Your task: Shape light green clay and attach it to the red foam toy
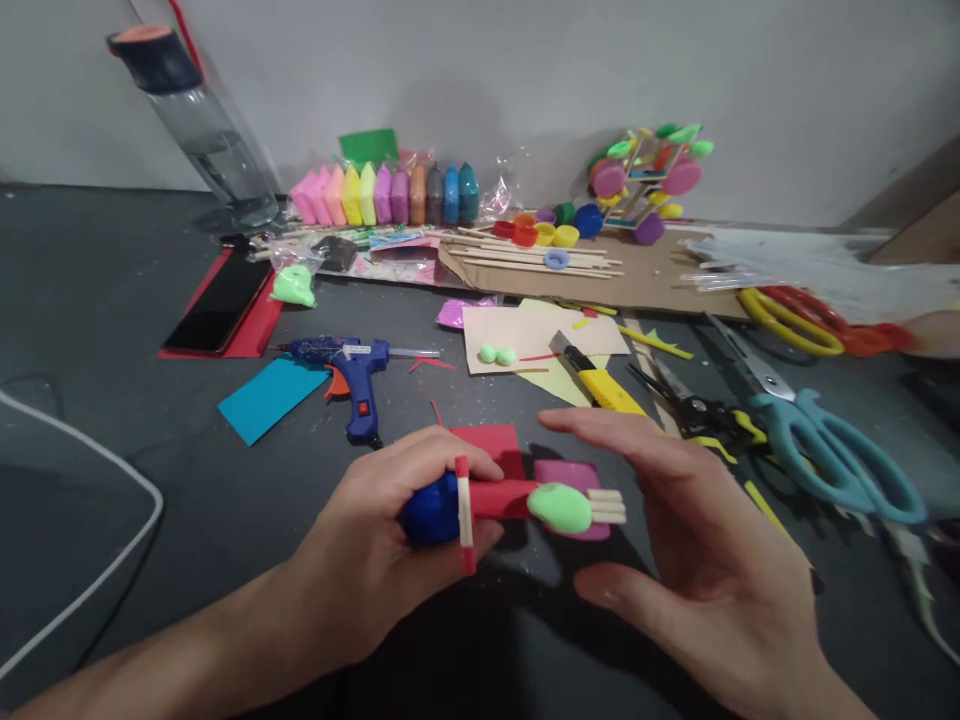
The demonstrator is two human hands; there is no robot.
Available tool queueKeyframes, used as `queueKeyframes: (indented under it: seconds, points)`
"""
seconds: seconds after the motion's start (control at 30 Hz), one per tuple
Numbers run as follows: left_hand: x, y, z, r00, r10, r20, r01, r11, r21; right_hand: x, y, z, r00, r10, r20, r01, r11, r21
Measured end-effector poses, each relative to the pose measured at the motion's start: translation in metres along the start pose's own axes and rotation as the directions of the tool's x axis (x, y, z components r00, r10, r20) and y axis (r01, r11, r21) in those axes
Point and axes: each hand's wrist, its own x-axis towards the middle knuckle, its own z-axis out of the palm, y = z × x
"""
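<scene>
My left hand is wrapped round a small handmade craft model. The model has a blue cap at one end, a red body with a red-tipped wooden crosspiece, a light green clay oval and several pale sticks at its right end. My right hand is just right of those sticks, thumb and fingers apart, holding nothing. Beneath the model lie a red paper piece and a purple piece. Two green clay balls rest on a beige card beyond my hands.
A blue glue gun lies left, near a phone and a water bottle. To the right are a yellow cutter, pliers and blue-handled scissors. Clay packs line the wall. Another person's hand shows at the right edge.
</scene>
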Motion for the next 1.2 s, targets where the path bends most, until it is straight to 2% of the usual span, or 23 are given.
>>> queueKeyframes:
  seconds: [0.07, 0.17, 0.27, 0.83, 1.2]
  points:
    - [0.000, -0.002, 0.002, 0.999, 0.028, 0.021, -0.029, 0.999, 0.032, 0.000, -0.003, 0.002, 0.996, -0.085, -0.030, 0.084, 0.996, -0.031]
    - [0.000, -0.002, 0.005, 0.997, 0.066, 0.033, -0.068, 0.995, 0.072, 0.004, -0.009, 0.005, 0.978, -0.209, 0.013, 0.208, 0.967, -0.147]
    - [0.001, -0.002, 0.007, 0.996, 0.084, 0.037, -0.087, 0.992, 0.090, 0.008, -0.014, 0.006, 0.964, -0.265, 0.033, 0.266, 0.937, -0.227]
    - [-0.001, -0.003, 0.007, 0.992, 0.097, 0.079, -0.106, 0.987, 0.121, 0.012, -0.017, 0.001, 0.948, -0.299, 0.112, 0.320, 0.889, -0.329]
    - [-0.001, -0.004, 0.009, 0.990, 0.103, 0.097, -0.114, 0.988, 0.109, 0.014, -0.019, 0.004, 0.955, -0.275, 0.108, 0.295, 0.910, -0.292]
